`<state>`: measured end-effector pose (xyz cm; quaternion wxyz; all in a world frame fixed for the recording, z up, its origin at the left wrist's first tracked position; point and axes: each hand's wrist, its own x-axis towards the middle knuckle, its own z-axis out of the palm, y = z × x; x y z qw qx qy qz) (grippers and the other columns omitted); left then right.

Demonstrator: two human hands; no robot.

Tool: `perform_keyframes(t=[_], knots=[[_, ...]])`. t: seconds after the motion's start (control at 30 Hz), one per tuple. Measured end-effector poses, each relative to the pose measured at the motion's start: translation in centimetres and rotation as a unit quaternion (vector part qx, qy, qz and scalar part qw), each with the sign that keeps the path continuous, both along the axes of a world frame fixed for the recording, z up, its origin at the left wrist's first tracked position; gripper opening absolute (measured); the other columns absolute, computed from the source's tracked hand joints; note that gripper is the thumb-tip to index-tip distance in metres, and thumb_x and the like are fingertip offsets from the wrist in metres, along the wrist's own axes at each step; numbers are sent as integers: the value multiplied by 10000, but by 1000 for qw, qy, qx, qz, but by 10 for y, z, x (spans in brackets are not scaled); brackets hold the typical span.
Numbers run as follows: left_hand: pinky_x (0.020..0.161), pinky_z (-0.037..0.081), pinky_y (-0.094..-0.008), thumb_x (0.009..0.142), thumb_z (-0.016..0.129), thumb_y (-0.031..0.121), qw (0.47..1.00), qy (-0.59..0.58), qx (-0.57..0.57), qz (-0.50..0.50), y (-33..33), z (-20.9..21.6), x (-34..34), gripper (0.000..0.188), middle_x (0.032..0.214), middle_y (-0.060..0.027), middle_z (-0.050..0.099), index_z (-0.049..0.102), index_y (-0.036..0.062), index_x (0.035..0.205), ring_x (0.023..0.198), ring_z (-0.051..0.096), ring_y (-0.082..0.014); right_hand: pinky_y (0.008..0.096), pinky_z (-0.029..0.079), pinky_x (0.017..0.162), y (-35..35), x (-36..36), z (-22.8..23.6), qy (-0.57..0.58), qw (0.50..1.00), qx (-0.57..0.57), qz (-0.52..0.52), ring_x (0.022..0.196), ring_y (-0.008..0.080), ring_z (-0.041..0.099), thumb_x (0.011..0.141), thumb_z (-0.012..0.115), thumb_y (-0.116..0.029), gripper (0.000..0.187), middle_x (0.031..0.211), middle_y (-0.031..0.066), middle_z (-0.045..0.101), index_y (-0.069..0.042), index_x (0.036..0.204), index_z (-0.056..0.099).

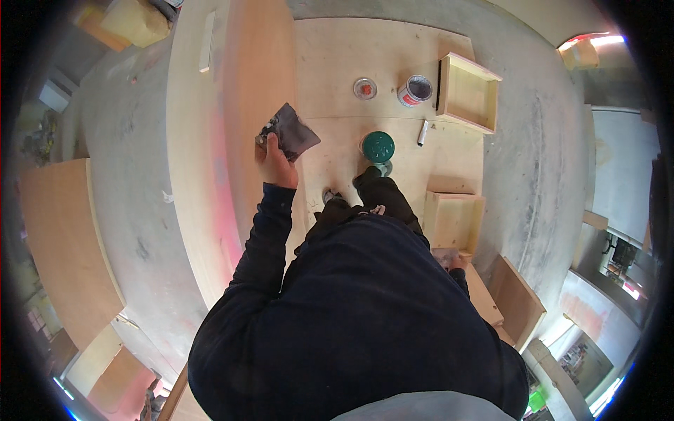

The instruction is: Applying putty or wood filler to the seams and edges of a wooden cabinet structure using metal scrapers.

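My left hand (279, 168) is raised in front of a long upright wooden panel (256, 77), its thumb closed over a dark grey, roughly square sheet (295, 132) with dark smears along one edge. Whether the sheet is sandpaper or a flat spreader cannot be told. Low on the right, my right hand (459, 262) is closed beside a shallow wooden drawer (456, 217). A flat, dull grey-brown piece (445, 255) shows at its fingers, too indistinct to name. My sleeve and body hide part of that hand.
On the plywood sheet (330, 56) stand an open can (414, 91), a small round clear dish (365, 88) with something red, and a green-topped tub (379, 146) by my foot. A marker (423, 133) lies near another wooden drawer (469, 95). Boards (518, 302) lean at the lower right.
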<state>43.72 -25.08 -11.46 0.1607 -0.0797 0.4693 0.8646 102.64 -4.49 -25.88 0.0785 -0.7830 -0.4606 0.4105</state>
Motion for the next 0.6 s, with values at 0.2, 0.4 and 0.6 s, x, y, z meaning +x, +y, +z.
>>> perform_keyframes(t=[0.2,0.4,0.6], knots=[[801,543,-322,939,524,128,986,119,-117,-8,48,8,-8,253,1114,-90,605,500,49,1179,952,631,-199,385,512,811,91,-78,-15,-141,966,53,211,892,307,656,840,577,-241,355,1006,214,671,37,1058,605],[784,546,-317,944,501,103,994,-26,-107,14,95,25,5,180,1040,-86,631,529,27,1105,886,647,-187,391,506,818,198,-159,-33,-16,951,55,304,958,336,631,860,578,-206,340,1063,208,630,16,1118,564],[775,548,-318,950,493,92,992,-35,-119,15,119,29,-12,173,1029,-73,631,533,26,1105,889,644,-179,387,509,799,268,-235,-18,-47,916,116,382,898,346,655,864,578,-143,309,1006,218,658,10,1132,563]])
